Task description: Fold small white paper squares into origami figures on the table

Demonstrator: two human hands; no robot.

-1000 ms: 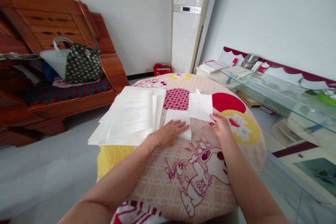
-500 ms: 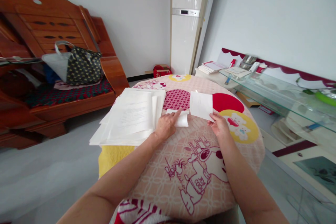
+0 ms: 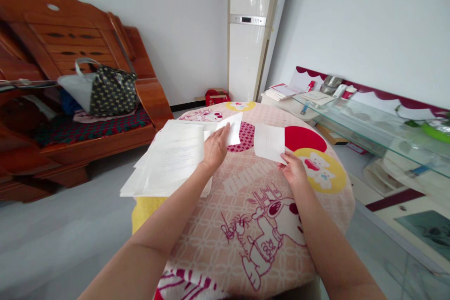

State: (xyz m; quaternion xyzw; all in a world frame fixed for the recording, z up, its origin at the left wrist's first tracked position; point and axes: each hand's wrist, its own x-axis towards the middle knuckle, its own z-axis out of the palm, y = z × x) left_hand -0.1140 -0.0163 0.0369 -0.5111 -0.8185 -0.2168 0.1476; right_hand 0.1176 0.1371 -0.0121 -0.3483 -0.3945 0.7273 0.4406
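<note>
Right hand (image 3: 294, 170) at my 1 o'clock, pinching the near corner of a white slip (image 3: 270, 142). I can't tell if its far end touches the desk (image 3: 246, 239). Left hand (image 3: 215, 148) at 12, closed on a second slip (image 3: 233, 130), held up beside the paper stack (image 3: 172, 161) at 11. Risk as I read it: both grips are thin edge pinches, so a slip could slide out or crease, or drop into the stack and get lost. Slips are small, white, flat, faint print. Handbag (image 3: 108, 91) on wooden sofa (image 3: 70, 33), 10 o'clock, far.
</note>
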